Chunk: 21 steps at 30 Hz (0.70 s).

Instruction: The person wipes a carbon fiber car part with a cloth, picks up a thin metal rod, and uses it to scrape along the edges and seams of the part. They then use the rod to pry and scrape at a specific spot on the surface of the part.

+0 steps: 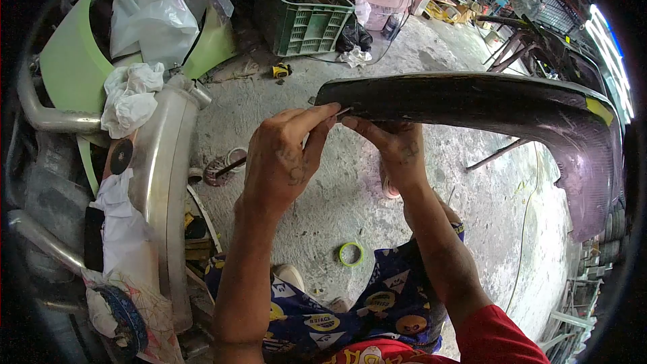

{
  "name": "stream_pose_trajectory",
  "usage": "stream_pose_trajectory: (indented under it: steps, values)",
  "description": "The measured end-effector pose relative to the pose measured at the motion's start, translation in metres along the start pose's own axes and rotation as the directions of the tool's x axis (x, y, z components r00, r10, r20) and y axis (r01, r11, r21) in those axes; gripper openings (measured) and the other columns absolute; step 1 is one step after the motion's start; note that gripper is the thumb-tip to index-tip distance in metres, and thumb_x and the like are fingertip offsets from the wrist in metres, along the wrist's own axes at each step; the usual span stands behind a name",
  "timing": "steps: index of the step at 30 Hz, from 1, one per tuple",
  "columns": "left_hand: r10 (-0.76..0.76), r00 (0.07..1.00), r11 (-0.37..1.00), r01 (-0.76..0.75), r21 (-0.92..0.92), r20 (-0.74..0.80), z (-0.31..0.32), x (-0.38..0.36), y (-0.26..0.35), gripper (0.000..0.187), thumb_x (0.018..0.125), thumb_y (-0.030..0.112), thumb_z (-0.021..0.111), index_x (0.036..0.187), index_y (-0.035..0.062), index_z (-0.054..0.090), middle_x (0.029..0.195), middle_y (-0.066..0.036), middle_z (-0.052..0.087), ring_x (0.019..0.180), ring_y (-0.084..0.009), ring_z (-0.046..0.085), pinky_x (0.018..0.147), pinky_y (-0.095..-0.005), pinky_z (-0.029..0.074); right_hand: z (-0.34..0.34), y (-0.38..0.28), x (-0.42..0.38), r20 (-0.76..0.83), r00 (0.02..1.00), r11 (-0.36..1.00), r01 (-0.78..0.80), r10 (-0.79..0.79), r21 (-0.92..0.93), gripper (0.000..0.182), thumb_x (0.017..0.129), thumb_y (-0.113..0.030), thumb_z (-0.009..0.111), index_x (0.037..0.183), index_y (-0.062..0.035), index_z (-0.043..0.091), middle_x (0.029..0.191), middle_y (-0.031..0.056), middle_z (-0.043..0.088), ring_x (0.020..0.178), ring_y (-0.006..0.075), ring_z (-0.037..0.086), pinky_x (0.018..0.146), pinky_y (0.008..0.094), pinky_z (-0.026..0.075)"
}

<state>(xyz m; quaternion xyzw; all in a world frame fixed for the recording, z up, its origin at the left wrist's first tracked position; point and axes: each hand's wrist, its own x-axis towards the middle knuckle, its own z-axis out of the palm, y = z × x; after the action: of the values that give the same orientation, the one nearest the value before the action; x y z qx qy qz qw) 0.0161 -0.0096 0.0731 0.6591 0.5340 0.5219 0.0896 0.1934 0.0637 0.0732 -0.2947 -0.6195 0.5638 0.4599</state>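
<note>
A long, dark, curved car bumper [431, 98] stretches from the centre to the right, its near end in front of my hands. My left hand [286, 152] is closed in a pinch at that end's lower edge. Between its fingertips is a thin, pale sliver [345, 110], too small to name. My right hand [401, 152] grips the bumper's lower edge from below, its thumb pointing toward the sliver and its other fingers partly hidden behind the bumper. A yellow-green tape roll [350, 254] lies on the floor below my hands.
To the left stand a metal muffler [162, 195] with pipes and a light green body panel [74, 61] under a plastic bag [151, 23]. A green crate [310, 27] and a yellow tape measure [282, 71] are ahead. A stand leg [497, 154] shows beneath the bumper.
</note>
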Motion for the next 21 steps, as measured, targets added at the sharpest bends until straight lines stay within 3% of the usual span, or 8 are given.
stream_pose_trajectory:
  steps: [4,7,8,9,16,21]
  values:
    - [0.072,0.997,0.993,-0.073,0.094,0.011,-0.002,0.000,0.001,0.022,0.096,0.010,0.064,0.114,-0.0005,0.072,0.089,-0.019,0.073,0.074,-0.0262,0.071,0.067,-0.0348,0.055,0.000,0.007,0.001,0.018,0.997,0.994,0.077,-0.079,0.078,0.028,0.083,0.001,0.079,0.109,0.0007,0.068,0.107,0.0103,0.074,0.101,0.0184,0.070,0.092,0.0319,0.055]
    - [0.097,0.995,0.986,-0.096,0.139,0.000,-0.001,0.001,0.002,0.022,0.095,0.010,0.064,0.113,-0.0003,0.072,0.091,-0.019,0.073,0.075,-0.0279,0.071,0.067,-0.0364,0.055,0.001,0.007,0.001,-0.006,0.998,0.997,0.062,-0.061,0.054,0.027,0.083,0.002,0.079,0.108,0.0009,0.068,0.107,0.0096,0.074,0.101,0.0183,0.070,0.091,0.0316,0.055]
    - [0.098,0.995,0.985,-0.097,0.140,0.000,0.000,0.000,0.004,0.022,0.095,0.010,0.064,0.113,-0.0003,0.072,0.091,-0.019,0.073,0.075,-0.0279,0.071,0.067,-0.0364,0.055,0.002,0.005,0.000,-0.014,0.997,0.997,0.075,-0.075,-0.029,0.027,0.084,0.002,0.077,0.108,-0.0003,0.068,0.107,0.0094,0.074,0.102,0.0182,0.070,0.093,0.0327,0.055]
    - [0.072,0.997,0.987,-0.070,0.144,-0.005,0.000,-0.001,0.006,0.022,0.095,0.010,0.064,0.113,0.0000,0.072,0.092,-0.020,0.073,0.076,-0.0294,0.071,0.068,-0.0373,0.055,0.002,0.005,0.000,-0.021,0.996,0.990,0.086,-0.089,-0.113,0.026,0.084,0.002,0.075,0.109,-0.0015,0.068,0.107,0.0092,0.074,0.102,0.0181,0.070,0.094,0.0337,0.055]
    - [0.053,0.998,0.975,-0.056,0.214,0.017,-0.003,-0.001,0.010,0.022,0.095,0.010,0.063,0.112,0.0003,0.072,0.094,-0.021,0.072,0.079,-0.0337,0.070,0.072,-0.0404,0.055,-0.001,0.012,0.002,0.008,0.993,0.991,0.122,-0.121,-0.058,0.024,0.085,0.002,0.074,0.108,-0.0010,0.069,0.109,0.0096,0.074,0.106,0.0178,0.069,0.095,0.0331,0.054]
    - [0.014,1.000,0.985,-0.017,0.174,0.017,-0.003,-0.002,0.011,0.022,0.096,0.011,0.063,0.113,-0.0010,0.071,0.090,-0.020,0.072,0.076,-0.0299,0.071,0.069,-0.0372,0.055,0.000,0.011,0.002,0.030,0.991,0.987,0.130,-0.128,-0.093,0.024,0.087,0.003,0.073,0.110,-0.0013,0.069,0.109,0.0097,0.074,0.105,0.0174,0.069,0.093,0.0325,0.054]
